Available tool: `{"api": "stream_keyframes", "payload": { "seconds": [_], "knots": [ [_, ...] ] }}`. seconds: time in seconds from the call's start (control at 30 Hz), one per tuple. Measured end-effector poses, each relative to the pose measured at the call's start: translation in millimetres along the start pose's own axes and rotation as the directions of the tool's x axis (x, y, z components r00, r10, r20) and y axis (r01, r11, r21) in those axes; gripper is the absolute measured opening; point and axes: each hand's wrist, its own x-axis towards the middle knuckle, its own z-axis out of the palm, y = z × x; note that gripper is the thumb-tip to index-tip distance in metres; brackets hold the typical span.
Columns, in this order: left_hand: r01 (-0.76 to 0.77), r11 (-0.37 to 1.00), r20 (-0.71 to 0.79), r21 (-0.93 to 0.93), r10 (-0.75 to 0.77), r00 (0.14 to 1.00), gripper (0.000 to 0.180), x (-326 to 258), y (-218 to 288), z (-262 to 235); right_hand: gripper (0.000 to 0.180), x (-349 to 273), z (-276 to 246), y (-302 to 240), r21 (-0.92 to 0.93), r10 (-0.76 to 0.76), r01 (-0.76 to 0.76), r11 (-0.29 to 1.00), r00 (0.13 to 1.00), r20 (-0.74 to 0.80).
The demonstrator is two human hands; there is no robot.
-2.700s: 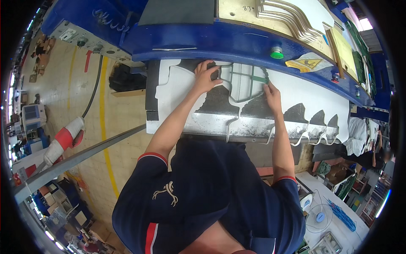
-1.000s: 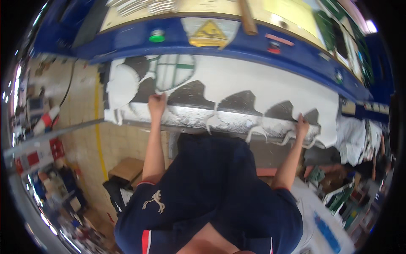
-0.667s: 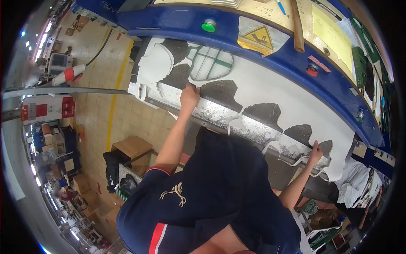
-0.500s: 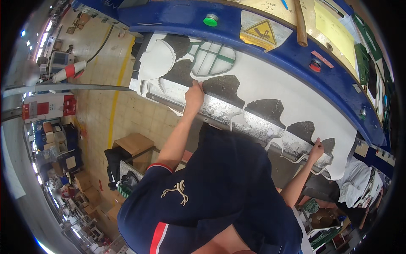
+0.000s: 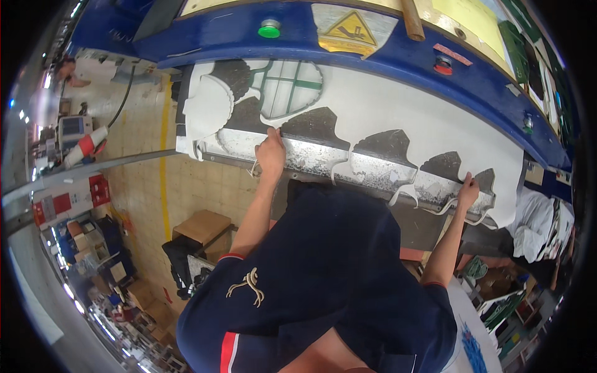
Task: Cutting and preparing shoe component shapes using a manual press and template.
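Observation:
A wide white sheet (image 5: pixel 385 102) of flexible material lies on the machine bed, its near edge cut into a row of scalloped openings over a dark surface. My left hand (image 5: pixel 272 152) is closed on the strip of sheet between two openings, just below a green-framed cutting die (image 5: pixel 293 87). That die rests flat on the sheet, its rim rounded and cross bars inside. Farther right, my right hand (image 5: pixel 469 191) pinches the sheet beside the last openings. A loose-looking white scalloped piece (image 5: pixel 208 105) lies at the sheet's left end. Thin offcut strips hang over the near metal edge.
Across the far side runs a blue machine beam (image 5: pixel 398 59) with a green button (image 5: pixel 269 28), a red button (image 5: pixel 443 65) and a yellow warning sign (image 5: pixel 348 34). White scrap (image 5: pixel 538 224) is heaped at right. A cardboard box (image 5: pixel 203 225) stands at lower left.
The view has turned a little, so the beam and its buttons sit differently in the picture. Both hands keep hold of the sheet at the same openings; the die stays beside my left hand.

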Motion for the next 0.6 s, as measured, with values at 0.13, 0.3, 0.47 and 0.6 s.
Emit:
{"api": "stream_keyframes", "payload": {
  "seconds": [0.13, 0.3, 0.47, 0.6],
  "knots": [
    [0.015, 0.999, 0.046, -0.037, -0.014, 0.999, 0.023, -11, 3, 4, 0.056, 3, -3, 3, 0.084, 0.107, -0.11, 0.99, 0.993, 0.044],
    [-0.012, 0.997, 0.068, -0.083, 0.017, 0.998, 0.029, -15, -3, 20, 0.056, 4, -16, 21, 0.031, -0.024, 0.023, 0.999, 1.0, 0.018],
    [-0.069, 0.993, -0.03, -0.095, 0.067, 0.997, 0.03, -10, -22, 26, 0.055, -12, 3, 1, 0.028, 0.125, -0.124, 0.992, 0.992, -0.034],
    [-0.091, 0.988, -0.028, -0.122, 0.088, 0.996, 0.032, -2, -29, 7, 0.054, -17, 10, -26, 0.155, 0.15, -0.141, 0.978, 0.987, -0.05]
  ]
}}
